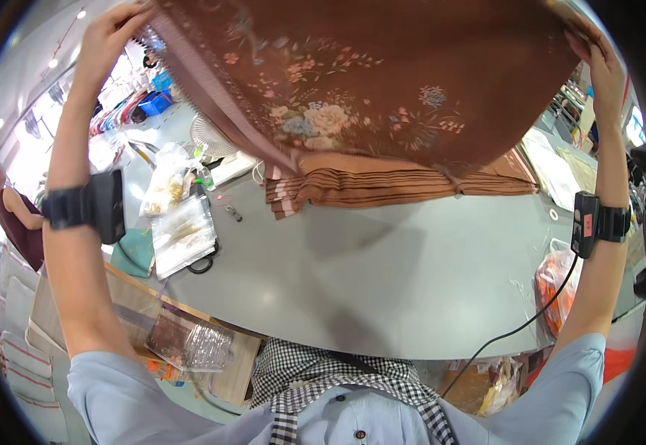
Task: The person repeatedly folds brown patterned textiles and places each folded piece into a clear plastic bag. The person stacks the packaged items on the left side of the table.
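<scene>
Both my arms are raised, holding a brown cloth (382,81) up and spread over the far side of the grey table. Pink, cream and blue flowers are printed on it, and a paler pink band runs along its left side. My left hand (115,37) pinches the upper left edge. At the upper right, my right hand (597,59) grips the other edge, its fingertips partly hidden. Under the hanging cloth lies a stack of folded brown cloths (382,190), its layered edges toward me; the cloth hides its back part.
On the grey table (323,267), clear plastic bags (183,233), black scissors handles (202,265) and a small bottle (206,178) lie left. White sheets (549,167) and an orange-filled bag (556,285) are right. A cable (516,330) hangs from my right wrist device. Another person (15,215) stands far left.
</scene>
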